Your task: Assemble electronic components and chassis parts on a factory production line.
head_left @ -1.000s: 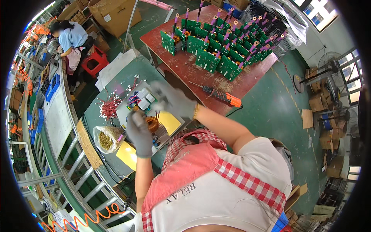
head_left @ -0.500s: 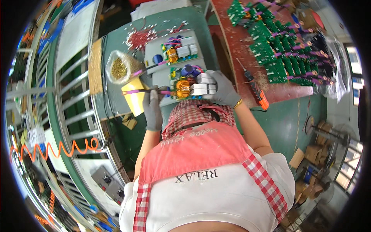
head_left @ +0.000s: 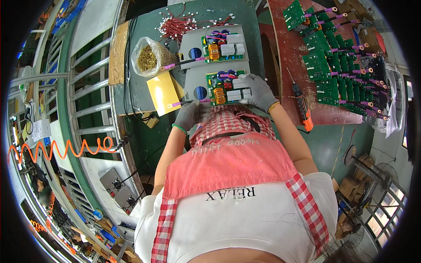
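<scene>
A green circuit board with a copper-coloured coil, dark round capacitors and white blocks lies on the near grey plate. My right hand, in a grey glove, grips its right end beside the white blocks. My left hand, also gloved, is closed at the near left corner, close to the black cable with its purple sleeve and ring terminal. Its fingertips are partly hidden. Just beyond, a second circuit board of the same kind sits on another grey plate.
Left of the plates are a bag of small brass-coloured parts and a yellow sheet. Red wires with white connectors lie at the back. On the red table to the right are an orange-black screwdriver and several green boards.
The board now lies flatter on the near plate. My left hand has shifted from the cable toward the board's near left corner. The view has moved slightly.
</scene>
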Demonstrator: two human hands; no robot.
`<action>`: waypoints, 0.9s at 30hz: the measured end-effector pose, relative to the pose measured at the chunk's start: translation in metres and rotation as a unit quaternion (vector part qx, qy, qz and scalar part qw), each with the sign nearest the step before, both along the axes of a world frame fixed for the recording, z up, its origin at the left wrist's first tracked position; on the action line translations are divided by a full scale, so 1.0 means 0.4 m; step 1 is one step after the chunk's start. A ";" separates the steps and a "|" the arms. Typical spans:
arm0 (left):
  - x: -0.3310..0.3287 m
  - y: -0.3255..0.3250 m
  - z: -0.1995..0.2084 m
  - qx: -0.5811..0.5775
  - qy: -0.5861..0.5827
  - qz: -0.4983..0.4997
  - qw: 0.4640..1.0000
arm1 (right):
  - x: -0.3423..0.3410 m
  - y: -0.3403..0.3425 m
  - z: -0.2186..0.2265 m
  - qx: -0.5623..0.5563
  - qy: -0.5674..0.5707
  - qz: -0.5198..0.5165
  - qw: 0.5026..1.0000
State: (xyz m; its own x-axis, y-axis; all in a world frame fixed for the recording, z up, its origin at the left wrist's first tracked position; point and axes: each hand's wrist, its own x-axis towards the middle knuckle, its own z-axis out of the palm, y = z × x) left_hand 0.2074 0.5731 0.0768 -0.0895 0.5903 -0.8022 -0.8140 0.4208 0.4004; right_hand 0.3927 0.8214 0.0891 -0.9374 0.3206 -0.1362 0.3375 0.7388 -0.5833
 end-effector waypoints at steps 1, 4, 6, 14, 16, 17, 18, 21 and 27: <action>-0.006 0.015 0.009 -0.001 -0.001 0.000 1.000 | -0.004 -0.002 0.009 0.018 -0.002 -0.004 1.000; -0.013 0.084 0.029 -0.020 0.194 -0.119 0.973 | 0.004 -0.018 0.007 -0.006 0.020 -0.051 0.998; -0.025 0.139 0.037 -0.067 0.401 -0.158 0.900 | 0.016 -0.016 -0.009 -0.044 0.044 -0.096 0.993; -0.045 0.221 -0.058 -0.109 0.618 -0.220 0.747 | 0.013 -0.002 -0.018 -0.062 0.000 -0.073 0.995; -0.042 0.223 -0.064 -0.111 0.617 -0.227 0.745 | 0.015 -0.012 -0.010 -0.062 0.034 -0.099 0.993; -0.037 0.223 -0.062 -0.109 0.613 -0.214 0.753 | 0.017 -0.016 -0.009 -0.061 0.069 -0.122 0.988; -0.034 0.223 -0.061 -0.108 0.609 -0.201 0.760 | 0.020 -0.016 -0.020 -0.062 0.069 -0.123 0.988; -0.033 0.222 -0.064 -0.089 0.633 -0.246 0.729 | 0.024 -0.011 -0.044 -0.080 0.008 -0.125 0.989; -0.048 0.213 -0.096 -0.075 0.597 -0.173 0.780 | 0.018 -0.007 -0.046 -0.173 -0.028 -0.121 0.977</action>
